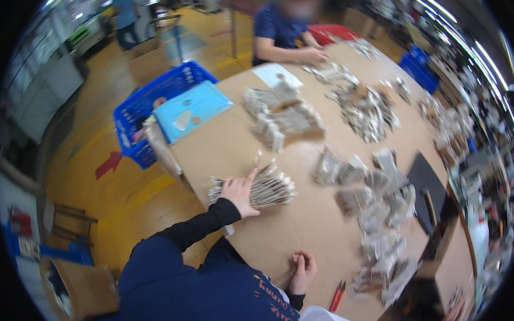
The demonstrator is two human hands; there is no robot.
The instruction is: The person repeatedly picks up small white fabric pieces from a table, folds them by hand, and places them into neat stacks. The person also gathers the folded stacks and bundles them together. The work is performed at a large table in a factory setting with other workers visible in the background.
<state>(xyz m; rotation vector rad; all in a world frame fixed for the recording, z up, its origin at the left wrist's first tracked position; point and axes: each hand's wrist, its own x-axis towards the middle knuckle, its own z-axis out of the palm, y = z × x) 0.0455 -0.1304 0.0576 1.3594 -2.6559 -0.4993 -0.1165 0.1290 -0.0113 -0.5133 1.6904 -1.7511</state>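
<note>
My left hand (pixel 239 194) reaches across a row of thin, pale packets (pixel 271 188) standing on edge, packed close together near the table's left edge. Its thumb lies on the near side and its fingers on the far side, gripping the row. Low over the brown table (pixel 306 227), nearer my body, my right hand (pixel 303 271) has its fingers curled in, and I see nothing in them. Red-handled snips or pliers (pixel 337 296) lie just right of that hand.
Piles of clear-bagged parts (pixel 379 207) spread along the right. Stacked bundles (pixel 284 116) and loose packets (pixel 367 112) lie farther off. A blue crate (pixel 134 111) with a light blue folder (pixel 191 109) adjoins the left edge. Across the table, a co-worker (pixel 283 36) handles small items.
</note>
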